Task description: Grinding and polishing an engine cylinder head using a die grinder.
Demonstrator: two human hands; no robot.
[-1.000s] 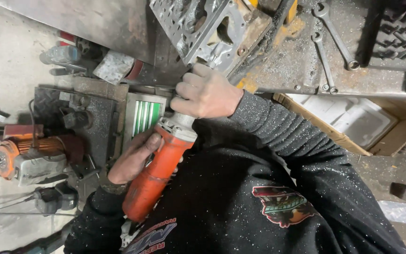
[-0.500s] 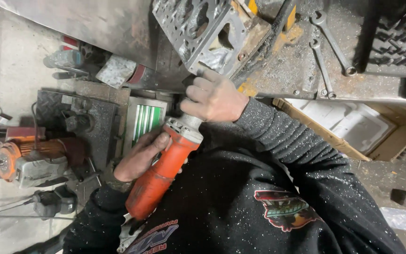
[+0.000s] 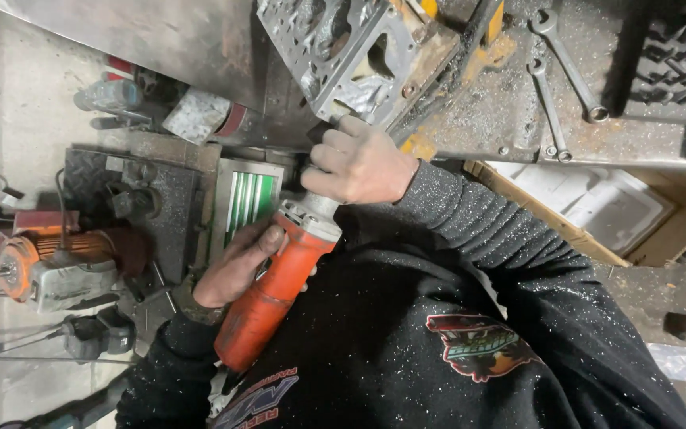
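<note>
Two wrenches (image 3: 567,75) are lying on my gritty bench (image 3: 502,119), near a black ribbed block (image 3: 672,56) at its far corner. A cardboard box (image 3: 676,230) holding a white tray (image 3: 597,202) is sitting below the bench edge. An orange motor (image 3: 49,258) and a green-striped box (image 3: 249,202) are resting on the floor.

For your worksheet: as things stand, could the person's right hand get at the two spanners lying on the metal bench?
Probably yes, but not at once. The right hand is wrapped over the front of the orange grinder, so it would have to let go first. The spanners lie uncovered on the bench, with nothing between.
</note>
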